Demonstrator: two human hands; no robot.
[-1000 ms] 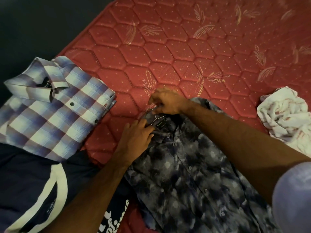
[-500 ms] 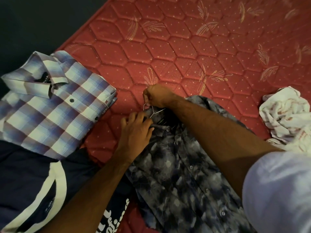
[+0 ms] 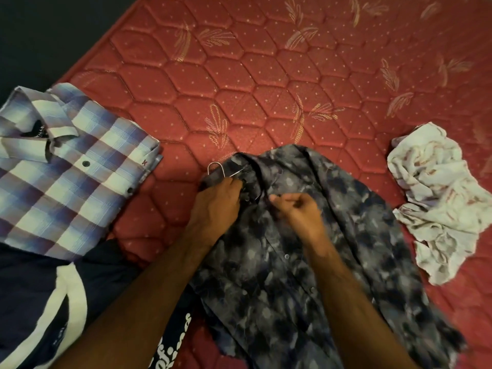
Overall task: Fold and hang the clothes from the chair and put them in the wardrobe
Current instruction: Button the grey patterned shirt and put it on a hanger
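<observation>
Dark mottled shirt (image 3: 306,262) lies flat on red mattress (image 3: 266,75), collar end away from person. Wire hanger (image 3: 217,169) hook pokes out at collar, just above left hand (image 3: 215,206). Left hand grips collar fabric, fingers curled. Right hand (image 3: 298,211) pinches front placket just beside it (blurred). Folded plaid shirt (image 3: 72,166) well left; crumpled white cloth (image 3: 439,198) right.

Left hand (image 3: 217,206) — back up, fingers curled downward in a closed grip, forearm bare, reaching in from lower left. Right hand (image 3: 298,211) — fingers curled toward the left, thumb and forefinger pinched together, forearm bare, entering from lower right. Hands near, not touching.
</observation>
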